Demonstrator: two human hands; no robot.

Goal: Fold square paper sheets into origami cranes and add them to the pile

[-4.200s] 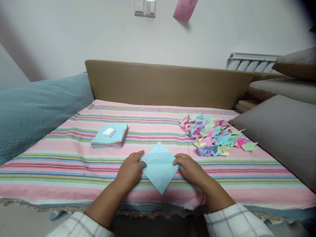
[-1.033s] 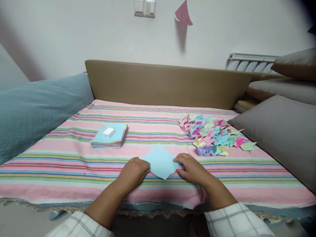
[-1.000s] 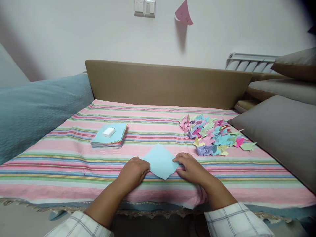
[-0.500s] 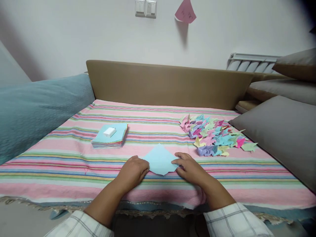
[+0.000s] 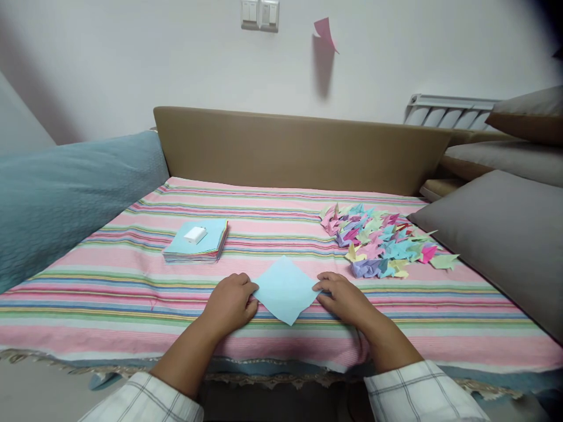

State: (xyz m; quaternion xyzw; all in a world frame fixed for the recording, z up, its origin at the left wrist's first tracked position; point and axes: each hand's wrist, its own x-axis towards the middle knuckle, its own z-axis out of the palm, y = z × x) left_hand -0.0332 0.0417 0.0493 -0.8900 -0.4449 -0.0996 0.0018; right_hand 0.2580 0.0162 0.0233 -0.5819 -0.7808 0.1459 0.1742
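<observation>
A light blue square of paper [image 5: 285, 291] lies turned like a diamond on the striped cloth, one corner pointing towards me. My left hand [image 5: 232, 300] grips its left corner between thumb and fingers. At the opposite corner, my right hand [image 5: 341, 296] pinches the paper the same way. The corners themselves are partly hidden under the fingertips. Faint crease marks show across the sheet.
To the left, a stack of coloured paper [image 5: 200, 241] carries a small white block [image 5: 195, 235]. Many folded paper figures [image 5: 382, 240] are heaped at the right, beside grey cushions [image 5: 497, 234]. A blue bolster [image 5: 83, 199] borders the left side.
The near part of the paper has opened out towards me, so the sheet now shows a full diamond. Both hands have shifted slightly outwards. The pink note on the wall has swung.
</observation>
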